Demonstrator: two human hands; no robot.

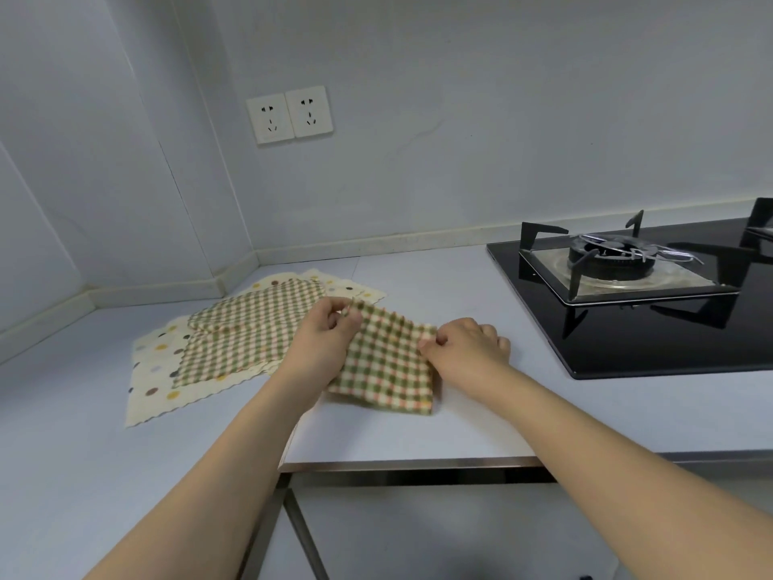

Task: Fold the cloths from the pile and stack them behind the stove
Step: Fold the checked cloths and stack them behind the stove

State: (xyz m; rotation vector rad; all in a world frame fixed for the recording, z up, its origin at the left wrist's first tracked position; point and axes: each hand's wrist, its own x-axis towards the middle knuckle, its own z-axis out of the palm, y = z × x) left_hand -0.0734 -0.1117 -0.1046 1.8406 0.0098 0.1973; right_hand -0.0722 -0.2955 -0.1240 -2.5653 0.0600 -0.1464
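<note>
A green, orange and cream checked cloth [387,362] lies partly folded on the counter between my hands. My left hand [324,337] pinches its far left corner. My right hand [468,349] pinches its right edge. To the left sits the pile: more checked cloths [247,332] lying flat on cream cloths with coloured dots [152,383]. The black glass gas stove [627,286] is at the right, apart from both hands.
The pale counter [418,429] ends in a front edge just below the held cloth, with cabinet fronts underneath. A white wall with two sockets [289,114] stands behind. A strip of counter runs between the stove and the wall.
</note>
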